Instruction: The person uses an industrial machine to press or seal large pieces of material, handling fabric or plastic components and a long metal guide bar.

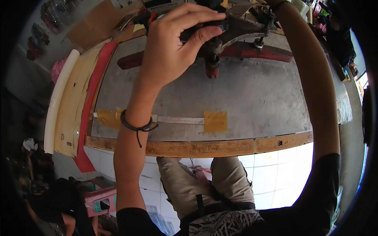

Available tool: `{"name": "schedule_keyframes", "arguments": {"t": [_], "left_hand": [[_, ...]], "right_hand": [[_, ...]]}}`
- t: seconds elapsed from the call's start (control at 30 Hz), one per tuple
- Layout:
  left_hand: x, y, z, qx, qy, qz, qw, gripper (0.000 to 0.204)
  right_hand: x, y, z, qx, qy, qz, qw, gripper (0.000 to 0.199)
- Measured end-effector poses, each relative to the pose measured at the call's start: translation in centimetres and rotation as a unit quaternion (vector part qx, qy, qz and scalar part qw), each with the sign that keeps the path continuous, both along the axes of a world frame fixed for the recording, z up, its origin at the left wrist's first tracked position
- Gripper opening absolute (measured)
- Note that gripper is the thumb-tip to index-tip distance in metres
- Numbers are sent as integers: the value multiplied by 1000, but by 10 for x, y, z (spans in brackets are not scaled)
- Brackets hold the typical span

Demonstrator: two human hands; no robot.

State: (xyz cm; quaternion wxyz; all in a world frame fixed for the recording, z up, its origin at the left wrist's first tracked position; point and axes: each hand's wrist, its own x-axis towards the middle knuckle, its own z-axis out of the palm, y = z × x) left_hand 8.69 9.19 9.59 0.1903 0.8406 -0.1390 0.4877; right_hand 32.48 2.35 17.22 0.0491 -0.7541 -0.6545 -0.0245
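Note:
A dark metal machine (240,29) with curved arms stands at the far side of the table, on red bars (256,52) that lie across the metal top. My left hand (173,41) reaches to its left part. The thumb and bent fingers come round from two sides, and what they close on is dark and hard to make out. My right arm stretches up along the right side to the machine's far right. There my right hand (273,2) is mostly cut off by the upper edge, so its fingers are hidden.
The grey metal tabletop (177,94) has a wooden front edge (204,146). A pale strip (181,120) with a yellow-brown tape patch (215,121) lies on it. Red sheet (88,106) and a white roll (59,102) lie left. Below left, a person (59,204) is near a pink stool (100,192).

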Motion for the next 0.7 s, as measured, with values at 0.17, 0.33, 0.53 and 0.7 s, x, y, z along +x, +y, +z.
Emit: {"name": "schedule_keyframes", "arguments": {"t": [0.17, 0.33, 0.53, 0.7], "left_hand": [[-4, -2, 7, -37, 44, 1, 998, 27], [2, -7, 3, -31, -18, -21, 999, 22], [7, -4, -4, -62, -31, -36, 997, 19], [10, 4, -7, -94, -12, -118, 988, 22]], "right_hand": [[-11, -14, -4, -8, -14, -13, 1000, 42], [-22, -24, -10, -15, -24, -21, 999, 42], [-43, -38, -16, -14, -40, -12, 999, 42], [-60, -48, -17, -1, -48, 5, 999, 42]]}}
